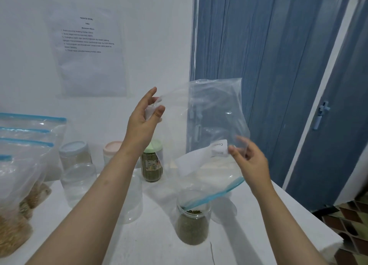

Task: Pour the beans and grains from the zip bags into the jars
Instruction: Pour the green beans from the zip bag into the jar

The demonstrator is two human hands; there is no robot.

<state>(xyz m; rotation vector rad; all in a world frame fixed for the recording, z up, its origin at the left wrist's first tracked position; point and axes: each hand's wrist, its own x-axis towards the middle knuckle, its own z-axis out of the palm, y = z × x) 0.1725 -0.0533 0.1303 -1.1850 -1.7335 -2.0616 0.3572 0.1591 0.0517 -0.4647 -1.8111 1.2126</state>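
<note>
White wall [29, 46] behind with taped printed sheet [89, 51], blue folding door [268, 65] with handle [320, 115] at right, patterned floor tiles [350, 225] below, white table [268, 225].

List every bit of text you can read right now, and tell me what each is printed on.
"TASK & GOAL": heading on the paper sheet taped to the wall.
Number under that heading, and the numbered lines below it: too small and blurred to read.
"Cont...": start of a word on the white label of the upturned zip bag; the rest is folded and blurred.
Picture label on the green-lidded jar: too blurred to read.
</note>
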